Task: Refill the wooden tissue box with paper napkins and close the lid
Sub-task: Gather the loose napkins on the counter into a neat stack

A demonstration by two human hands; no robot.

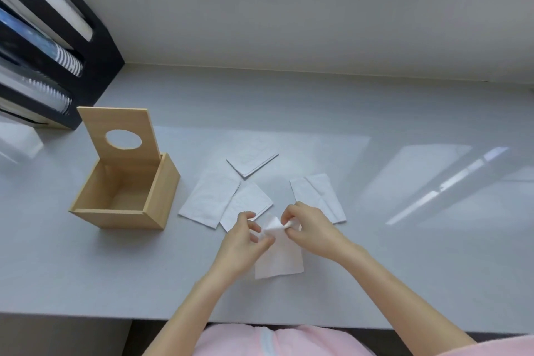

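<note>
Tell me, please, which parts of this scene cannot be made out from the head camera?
- Held napkin: top edge hidden by left hand and right hand.
- Black rack: contents blurred, cut off at left edge.
- Wooden tissue box: near inside wall hidden by its own front.

1. The wooden box [124, 196] is sitting on the counter [404, 254] at the left, its lid [120, 131] standing upright at its far side.
2. A rack [57, 46] is standing behind the box, at the far left.
3. Four napkins are lying right of the box: one farthest back [250, 163], two overlapping [208, 199] [248, 202], one rightmost [318, 193].
4. A fifth napkin [278, 254] is lying nearest, between both hands [242, 243] [310, 228].
</note>
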